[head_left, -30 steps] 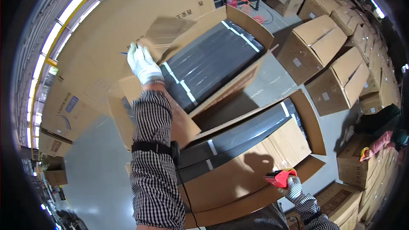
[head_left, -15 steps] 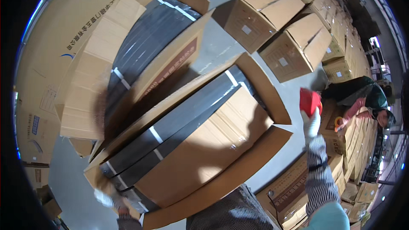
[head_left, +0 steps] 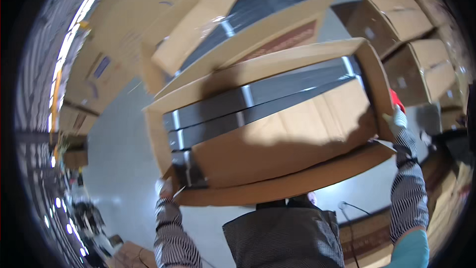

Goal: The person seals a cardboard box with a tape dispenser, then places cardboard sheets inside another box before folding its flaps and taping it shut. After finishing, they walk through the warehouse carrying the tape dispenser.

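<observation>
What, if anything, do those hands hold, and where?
An open cardboard box: left hand at its near left corner, right hand at its right end, with a red object, grip unclear.

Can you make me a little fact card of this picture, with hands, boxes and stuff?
Left hand: white-gloved left hand at the near left corner of a long, open brown cardboard box; grip too blurry to tell
Right hand: white-gloved right hand at that box's right end, with a red handheld tool
Inside: long black packs with white straps, partly covered by a flat brown cardboard piece
Beyond: second open brown cardboard box, holding a black strapped pack
Floor: smooth, grey
</observation>
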`<state>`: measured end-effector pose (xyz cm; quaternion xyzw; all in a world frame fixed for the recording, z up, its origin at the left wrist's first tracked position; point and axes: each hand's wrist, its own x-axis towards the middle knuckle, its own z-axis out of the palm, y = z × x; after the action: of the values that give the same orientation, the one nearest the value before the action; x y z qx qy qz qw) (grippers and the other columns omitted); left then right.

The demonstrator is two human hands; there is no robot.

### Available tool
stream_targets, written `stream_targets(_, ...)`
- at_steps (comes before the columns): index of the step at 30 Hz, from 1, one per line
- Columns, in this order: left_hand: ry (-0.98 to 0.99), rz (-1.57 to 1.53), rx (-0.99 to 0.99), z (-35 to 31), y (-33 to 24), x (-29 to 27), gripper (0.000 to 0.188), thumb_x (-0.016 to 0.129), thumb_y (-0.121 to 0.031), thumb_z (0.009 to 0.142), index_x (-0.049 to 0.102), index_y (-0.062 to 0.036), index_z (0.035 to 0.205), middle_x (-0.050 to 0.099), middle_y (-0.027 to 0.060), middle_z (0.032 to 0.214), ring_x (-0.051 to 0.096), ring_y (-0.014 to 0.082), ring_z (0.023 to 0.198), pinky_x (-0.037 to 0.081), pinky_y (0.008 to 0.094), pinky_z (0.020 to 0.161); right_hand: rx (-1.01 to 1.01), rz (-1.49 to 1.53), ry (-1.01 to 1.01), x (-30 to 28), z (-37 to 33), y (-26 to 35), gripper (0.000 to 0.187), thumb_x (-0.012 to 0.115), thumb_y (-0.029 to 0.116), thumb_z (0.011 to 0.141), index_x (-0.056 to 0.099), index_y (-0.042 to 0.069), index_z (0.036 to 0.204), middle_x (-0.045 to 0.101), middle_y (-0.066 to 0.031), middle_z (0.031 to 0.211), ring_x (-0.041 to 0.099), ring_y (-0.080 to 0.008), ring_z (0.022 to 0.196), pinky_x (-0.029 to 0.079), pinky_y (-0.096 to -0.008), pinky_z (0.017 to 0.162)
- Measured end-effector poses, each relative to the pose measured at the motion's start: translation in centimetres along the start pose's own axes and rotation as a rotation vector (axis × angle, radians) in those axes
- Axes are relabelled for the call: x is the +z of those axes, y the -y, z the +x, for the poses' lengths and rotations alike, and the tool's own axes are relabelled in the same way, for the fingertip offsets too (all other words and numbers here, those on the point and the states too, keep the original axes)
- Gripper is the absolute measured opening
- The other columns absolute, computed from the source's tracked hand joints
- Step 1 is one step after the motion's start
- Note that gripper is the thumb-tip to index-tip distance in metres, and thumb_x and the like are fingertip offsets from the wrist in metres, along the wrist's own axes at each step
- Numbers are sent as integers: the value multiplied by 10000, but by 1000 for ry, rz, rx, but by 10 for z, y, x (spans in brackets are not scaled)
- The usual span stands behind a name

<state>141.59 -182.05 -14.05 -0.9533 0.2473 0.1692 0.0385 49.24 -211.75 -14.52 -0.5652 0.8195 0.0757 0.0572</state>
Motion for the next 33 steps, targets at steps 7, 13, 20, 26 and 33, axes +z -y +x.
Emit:
stream_targets(7, -40, 418, -63, 19, 78, -29, 531, 690, -499, 831, 723, -2, 1015, 722, 224, 972, 692, 396, 940, 565, 460, 846, -65, 390, 166, 41, -48, -22, 706, 787, 255, 807, 480, -55, 1363, 657, -197, 1240, 661, -281, 1067, 495, -354, 972)
stream_targets(13, 14, 170, 87, 9, 92, -4, 400, 716, -440, 836, 732, -42, 868, 684, 153, 721, 644, 289, 640, 507, 461, 596, 0, 196, 14, -4, -118, -5, 672, 846, 168, 740, 546, 41, 1328, 660, -181, 1191, 643, -317, 1066, 498, -399, 930)
stream_targets(20, -709, 274, 543, -76, 30, 21, 510, 606, -89, 929, 469, 34, 1405, 578, 158, 1345, 562, 257, 1195, 459, 347, 1025, 402, 167, 4, 46, -190, -130, 798, 887, 370, 669, 529, -27, 1261, 668, -225, 1103, 646, -345, 999, 507, -407, 899)
stream_targets(26, 592, 288, 1288, -297, -224, 119, 828, 652, -591, 794, 457, -126, 1451, 329, 214, 1531, 275, 420, 1430, 142, 662, 1147, 430, 545, -128, 71, -206, -118, 766, 874, 160, 742, 462, -42, 1355, 642, -110, 1102, 563, -175, 911, 499, -272, 851)
stream_targets(33, 358, 403, 1346, -265, -254, 150, 835, 630, -649, 784, 482, -158, 1442, 300, 195, 1566, 209, 418, 1468, 105, 701, 1143, 327, 833, -265, 42, -195, -131, 543, 787, 257, 872, 534, -10, 1272, 632, -69, 1089, 549, -161, 948, 482, -306, 867)
